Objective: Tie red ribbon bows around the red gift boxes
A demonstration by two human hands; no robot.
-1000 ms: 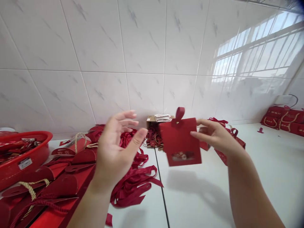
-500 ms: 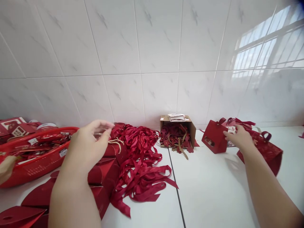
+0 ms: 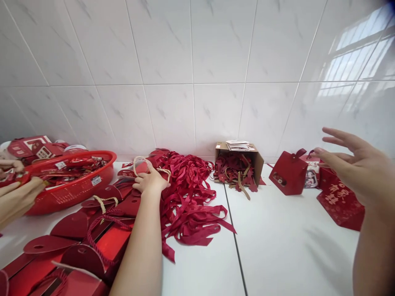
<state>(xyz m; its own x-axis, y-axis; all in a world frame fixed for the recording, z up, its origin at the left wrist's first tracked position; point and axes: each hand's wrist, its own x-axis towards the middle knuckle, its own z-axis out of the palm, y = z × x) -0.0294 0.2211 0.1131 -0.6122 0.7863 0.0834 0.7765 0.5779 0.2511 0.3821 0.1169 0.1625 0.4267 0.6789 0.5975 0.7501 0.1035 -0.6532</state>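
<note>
My left hand (image 3: 152, 180) reaches down onto a red gift box (image 3: 129, 203) with beige rope handles (image 3: 140, 160), its fingers curled over the top; the fingertips are partly hidden. Beside it lies a heap of red ribbons (image 3: 191, 185). On the right, my right hand (image 3: 359, 164) is raised with fingers apart and nothing in them. Below and behind it stand a dark red gift bag (image 3: 288, 170) with a small window and a red bag with gold characters (image 3: 341, 203). A small printed card-like item (image 3: 311, 174) shows between them.
At the left, another person's hands (image 3: 21, 189) hold something red by a red plastic basket (image 3: 70, 197) of small packets. Several open red boxes (image 3: 77, 246) fill the front left. An open cardboard box (image 3: 259, 164) of red and gold straps stands against the tiled wall.
My left hand has moved forward and right, down onto the red gift box. My right hand has lifted away from the bags, its fingers spread. The view has shifted slightly.
</note>
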